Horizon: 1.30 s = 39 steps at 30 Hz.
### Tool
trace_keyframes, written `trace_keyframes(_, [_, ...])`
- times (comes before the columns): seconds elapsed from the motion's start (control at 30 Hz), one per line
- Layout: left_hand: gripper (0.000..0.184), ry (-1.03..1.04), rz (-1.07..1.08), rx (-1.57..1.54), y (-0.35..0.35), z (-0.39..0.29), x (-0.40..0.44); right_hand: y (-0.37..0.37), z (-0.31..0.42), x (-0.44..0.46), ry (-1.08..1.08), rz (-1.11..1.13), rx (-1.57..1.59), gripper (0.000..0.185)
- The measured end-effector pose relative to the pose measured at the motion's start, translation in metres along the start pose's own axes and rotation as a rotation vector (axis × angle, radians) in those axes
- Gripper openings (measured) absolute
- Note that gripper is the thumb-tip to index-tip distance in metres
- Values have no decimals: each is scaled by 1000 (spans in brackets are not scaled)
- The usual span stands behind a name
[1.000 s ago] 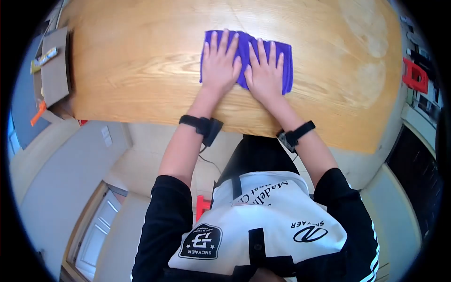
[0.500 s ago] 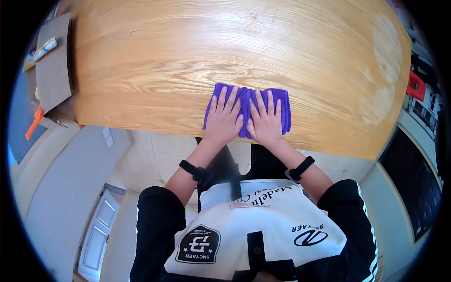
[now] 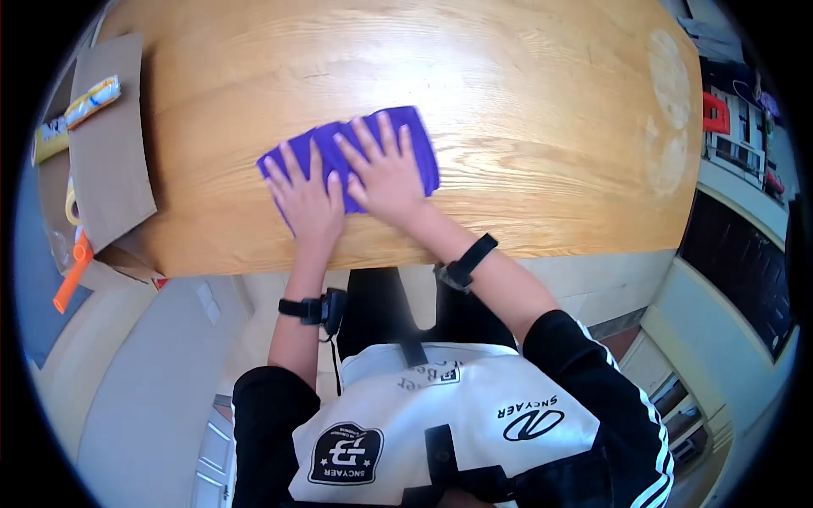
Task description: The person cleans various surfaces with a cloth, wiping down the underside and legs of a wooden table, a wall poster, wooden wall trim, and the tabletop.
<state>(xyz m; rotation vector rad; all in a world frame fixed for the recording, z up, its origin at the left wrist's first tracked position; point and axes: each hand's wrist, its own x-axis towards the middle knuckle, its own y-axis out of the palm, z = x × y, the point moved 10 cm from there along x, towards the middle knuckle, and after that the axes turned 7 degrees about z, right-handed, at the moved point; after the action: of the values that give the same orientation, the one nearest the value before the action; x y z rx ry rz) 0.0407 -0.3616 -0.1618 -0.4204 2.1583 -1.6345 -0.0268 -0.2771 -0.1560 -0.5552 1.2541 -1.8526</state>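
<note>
A purple cloth (image 3: pixel 414 127) lies on the wooden table (image 3: pixel 525 161), left of the middle and tilted, with folds across it. My left hand (image 3: pixel 310 196) presses flat on its left part, fingers spread. On the right part rests my right hand (image 3: pixel 386 173), also flat with the fingers apart. The thumbs of both hands are close to each other over the cloth. Neither hand has its fingers wrapped round anything. Black straps circle both wrists.
An open cardboard box (image 3: pixel 114 144) stands at the table's left edge, with a yellow-and-white packet (image 3: pixel 93 101) on its flap and an orange object (image 3: pixel 74 275) beside it. A red object (image 3: pixel 716 113) is beyond the right edge. Pale patches mark the table's right side.
The cloth and both hands first came toward the body, then moved left and somewhat away from the near edge. The cloth has turned to a slant. Both hands have stayed flat on it.
</note>
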Motion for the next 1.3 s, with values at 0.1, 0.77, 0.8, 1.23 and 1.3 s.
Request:
trace_keyframes(0.1, [54, 24, 18, 30, -2, 10, -7, 7, 16, 3, -22, 9, 12, 54])
trace_keyframes(0.77, [54, 568, 237, 65, 30, -191, 51, -86, -203, -113, 448, -125, -38, 53])
trace_keyframes(0.8, [55, 610, 259, 58, 36, -197, 46, -83, -205, -126, 462, -127, -20, 54])
trace_keyframes(1.23, [54, 522, 195, -47, 39, -233, 107, -87, -203, -26, 308, -236, 53, 46])
trace_keyframes(1.3, [52, 520, 215, -86, 37, -232, 105, -85, -199, -30, 299, -225, 54, 47])
